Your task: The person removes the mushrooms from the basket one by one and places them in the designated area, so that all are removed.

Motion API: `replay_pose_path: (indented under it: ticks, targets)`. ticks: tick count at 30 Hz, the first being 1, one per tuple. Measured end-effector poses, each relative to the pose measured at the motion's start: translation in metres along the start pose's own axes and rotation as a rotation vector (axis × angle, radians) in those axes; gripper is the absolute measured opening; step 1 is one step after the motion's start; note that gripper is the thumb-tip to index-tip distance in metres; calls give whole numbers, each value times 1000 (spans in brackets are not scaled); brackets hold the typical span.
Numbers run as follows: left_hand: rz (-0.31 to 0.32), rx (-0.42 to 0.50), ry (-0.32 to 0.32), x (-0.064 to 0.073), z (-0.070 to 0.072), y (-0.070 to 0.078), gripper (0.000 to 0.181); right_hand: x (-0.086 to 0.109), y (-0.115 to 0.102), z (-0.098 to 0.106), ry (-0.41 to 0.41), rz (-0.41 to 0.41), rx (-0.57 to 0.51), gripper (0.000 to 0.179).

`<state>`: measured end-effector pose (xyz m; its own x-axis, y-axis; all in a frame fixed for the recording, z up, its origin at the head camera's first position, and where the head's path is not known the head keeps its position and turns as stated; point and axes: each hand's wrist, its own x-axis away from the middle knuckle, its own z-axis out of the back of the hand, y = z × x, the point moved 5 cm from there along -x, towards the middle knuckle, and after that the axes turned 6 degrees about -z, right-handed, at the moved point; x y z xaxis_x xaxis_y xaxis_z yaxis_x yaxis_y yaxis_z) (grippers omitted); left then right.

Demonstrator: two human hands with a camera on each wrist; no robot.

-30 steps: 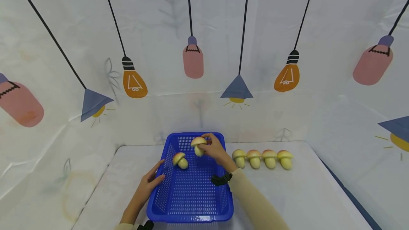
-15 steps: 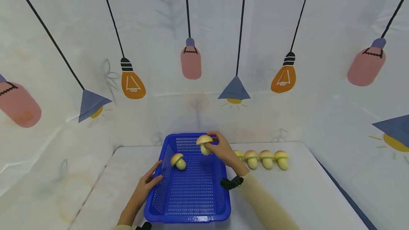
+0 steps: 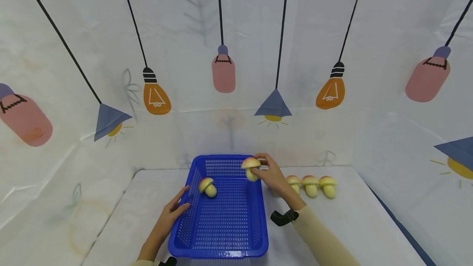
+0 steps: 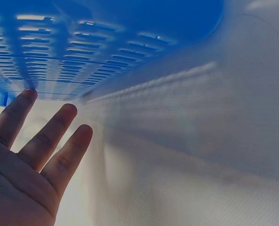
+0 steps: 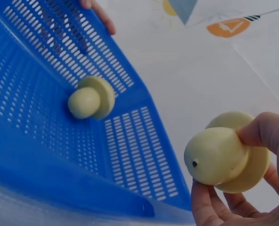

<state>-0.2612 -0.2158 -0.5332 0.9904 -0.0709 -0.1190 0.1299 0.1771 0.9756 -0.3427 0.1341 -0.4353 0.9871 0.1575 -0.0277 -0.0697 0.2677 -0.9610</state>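
Observation:
My right hand (image 3: 274, 177) pinches a toy mushroom (image 3: 251, 169), cap upward, over the back right rim of a blue plastic basket (image 3: 218, 255). Seen from the right wrist, the thumb presses the pale stem (image 5: 217, 155) near the cap, with the fingers beneath; a small dark hole marks the stem's end. Another toy mushroom (image 3: 207, 187) lies tilted inside the basket near its left wall. My left hand (image 3: 170, 213) rests against the basket's left rim. Its fingers (image 4: 50, 136) stretch out straight along the slotted wall in the left wrist view.
Right of the basket, a row of toy mushrooms (image 3: 311, 186) stands on the white table (image 3: 351, 225), its left end covered by my right hand. A pale sheet (image 3: 236, 134) printed with lamps hangs right behind the table.
The right hand has moved to the right with its mushroom, from over the basket's inside to its right rim. It now hides the nearest mushroom of the row. The left hand stays put.

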Motion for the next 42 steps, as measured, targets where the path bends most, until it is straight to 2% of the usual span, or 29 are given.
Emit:
replay_pose_path:
  ticks: [8,13,17,24,31,36,42]
  targets:
    - [15,-18,12,-1,-1,-2,61,7,12,24,-5,-32,-4,52]
    - [14,-11,23,1,-1,-1,61,11,20,41,20,-46,17,52]
    - [17,-1,19,2,-2,0,60,15,25,56,56,-55,26,52]
    - [10,1,4,0,-1,0,60,27,32,75,65,-77,36,55]
    - [22,8,40,6,4,-3,59,32,40,90,57,-89,68,57]
    - [11,25,15,5,2,-3,59,41,44,111,103,-113,101,57]
    - [10,27,6,1,-1,-4,60,49,53,135,123,-128,122,60]
